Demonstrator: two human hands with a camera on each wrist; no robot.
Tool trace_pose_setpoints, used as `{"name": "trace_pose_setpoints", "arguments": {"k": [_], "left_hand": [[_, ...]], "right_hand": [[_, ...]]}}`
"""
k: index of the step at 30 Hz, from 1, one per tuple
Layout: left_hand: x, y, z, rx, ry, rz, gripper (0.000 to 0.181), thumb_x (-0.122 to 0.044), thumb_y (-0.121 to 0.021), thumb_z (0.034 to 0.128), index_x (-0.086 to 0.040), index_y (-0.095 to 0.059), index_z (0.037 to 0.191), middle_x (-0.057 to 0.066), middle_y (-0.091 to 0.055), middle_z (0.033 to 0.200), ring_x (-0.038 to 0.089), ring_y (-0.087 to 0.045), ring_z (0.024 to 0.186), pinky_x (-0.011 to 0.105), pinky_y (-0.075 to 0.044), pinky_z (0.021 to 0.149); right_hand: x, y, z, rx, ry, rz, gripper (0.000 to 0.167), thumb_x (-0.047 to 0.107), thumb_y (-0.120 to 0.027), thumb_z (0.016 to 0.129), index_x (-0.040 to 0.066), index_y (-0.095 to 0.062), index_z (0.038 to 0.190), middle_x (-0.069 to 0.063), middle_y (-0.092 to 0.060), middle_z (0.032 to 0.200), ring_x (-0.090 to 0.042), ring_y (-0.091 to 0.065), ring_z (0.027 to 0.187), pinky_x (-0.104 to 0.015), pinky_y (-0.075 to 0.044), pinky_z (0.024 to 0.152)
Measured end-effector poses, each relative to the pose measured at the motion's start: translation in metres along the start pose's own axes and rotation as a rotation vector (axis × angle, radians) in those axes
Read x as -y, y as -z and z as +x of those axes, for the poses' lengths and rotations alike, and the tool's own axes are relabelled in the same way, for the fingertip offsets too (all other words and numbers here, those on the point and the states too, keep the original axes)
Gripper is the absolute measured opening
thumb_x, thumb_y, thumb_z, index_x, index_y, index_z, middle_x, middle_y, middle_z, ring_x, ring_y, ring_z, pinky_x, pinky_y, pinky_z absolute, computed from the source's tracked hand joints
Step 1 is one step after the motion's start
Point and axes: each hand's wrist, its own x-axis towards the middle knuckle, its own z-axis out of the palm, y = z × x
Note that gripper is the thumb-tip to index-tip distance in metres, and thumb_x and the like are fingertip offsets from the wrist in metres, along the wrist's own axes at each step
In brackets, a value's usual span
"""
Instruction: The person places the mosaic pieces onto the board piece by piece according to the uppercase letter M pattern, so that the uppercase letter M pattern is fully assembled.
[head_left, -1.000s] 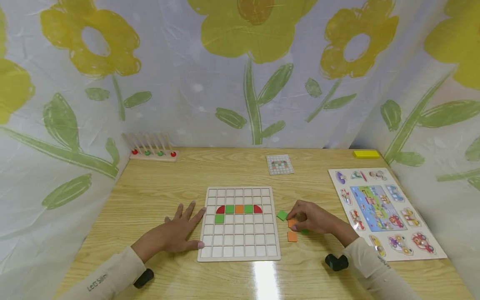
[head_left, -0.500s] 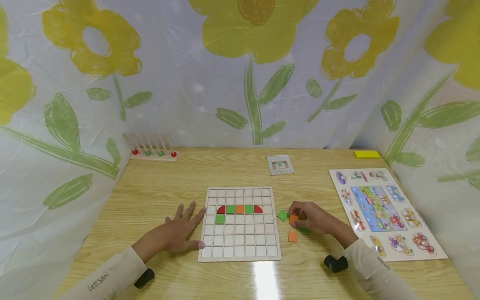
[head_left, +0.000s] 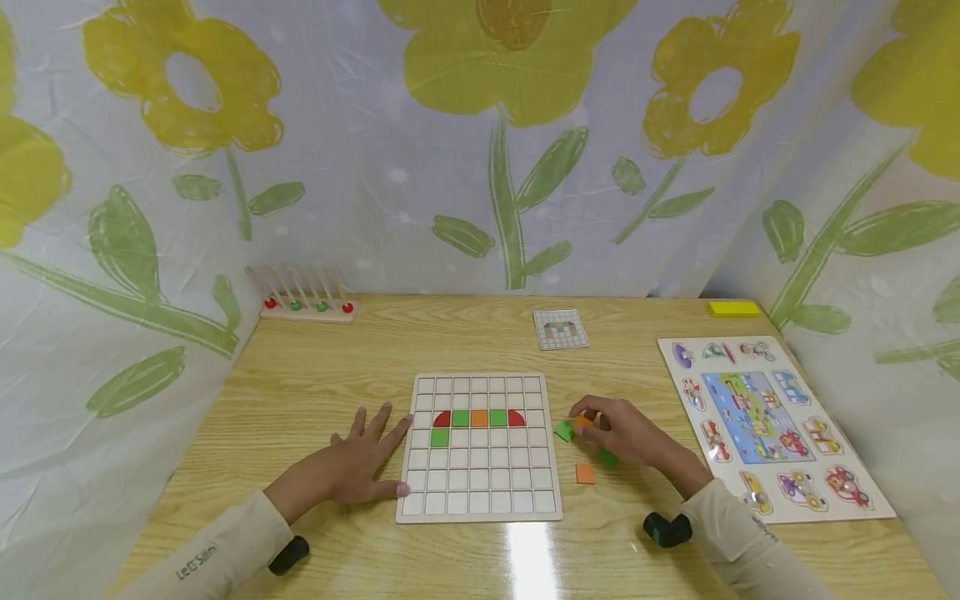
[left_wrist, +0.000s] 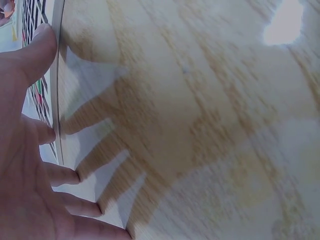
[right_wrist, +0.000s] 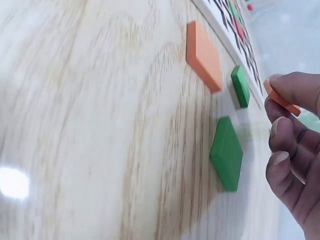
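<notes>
My right hand (head_left: pixel 622 429) pinches an orange square tile (right_wrist: pixel 281 99) between thumb and finger, right of the white grid board (head_left: pixel 459 504). Below that hand, a green tile (right_wrist: pixel 227 155) and an orange tile (right_wrist: pixel 205 57) lie on the table. Another green tile (head_left: pixel 563 431) sits nearer the board's right edge. On the board, a row runs red quarter-round, green, orange, green, red quarter-round (head_left: pixel 516 418). A further green tile (head_left: pixel 439 437) fills a cell under the row's left part. My left hand (head_left: pixel 360 462) rests with spread fingers, its thumb and a fingertip touching the board's left edge.
A small pattern card (head_left: pixel 560 330) lies behind the board. At right is a vehicle picture puzzle (head_left: pixel 757 492), with a yellow block (head_left: pixel 732 309) behind it. A wooden peg stand (head_left: pixel 307 312) with red and green beads stands at back left. A flowered curtain (head_left: pixel 360 208) surrounds the table.
My right hand has picked up the orange tile from the table and moved it slightly up and left, towards the green tile near the board. My left hand has stayed put.
</notes>
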Motion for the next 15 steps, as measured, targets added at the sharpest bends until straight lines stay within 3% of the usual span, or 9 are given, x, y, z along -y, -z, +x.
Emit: {"name": "trace_pose_setpoints", "arguments": {"k": [15], "left_hand": [[0.001, 0.002, 0.001, -0.008, 0.009, -0.023, 0.102, -0.068, -0.061, 0.0883, -0.015, -0.017, 0.162, 0.029, -0.008, 0.165, 0.065, -0.009, 0.144, 0.086, -0.027, 0.093]], "right_hand": [[0.014, -0.014, 0.007, -0.002, 0.062, 0.043, 0.025, 0.025, -0.074, 0.092, 0.012, -0.068, 0.111, 0.004, -0.064, 0.091, -0.007, -0.049, 0.063, -0.022, -0.045, 0.058]]}}
